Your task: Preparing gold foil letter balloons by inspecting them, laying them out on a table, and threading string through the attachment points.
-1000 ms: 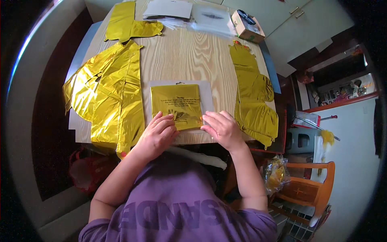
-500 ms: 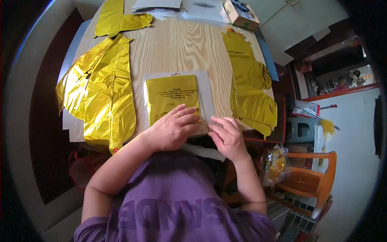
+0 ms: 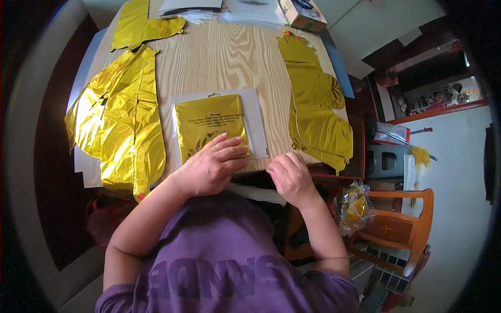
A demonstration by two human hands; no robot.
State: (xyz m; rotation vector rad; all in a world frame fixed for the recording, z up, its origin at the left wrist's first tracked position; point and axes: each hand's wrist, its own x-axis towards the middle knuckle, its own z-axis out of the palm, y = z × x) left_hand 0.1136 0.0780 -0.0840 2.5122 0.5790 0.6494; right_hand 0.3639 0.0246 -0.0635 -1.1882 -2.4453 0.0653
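With left hand point(image 3: 213, 163): resting extended fingers on packet point(image 3: 207, 122), likely to steady it over card point(image 3: 255, 117). With right hand point(image 3: 288, 176): curling fingers beside card; cannot tell if gripping anything.

A flat, square packet of shiny gold film point(image 3: 189, 136) has small black print point(image 3: 215, 120) on it, with one short line on top and a few longer lines under it. The person's left hand point(image 3: 213, 166) lies over the packet, below those lines. Big dark letters point(image 3: 216, 274) go across the purple cloth shirt point(image 3: 219, 229) that the person wears.
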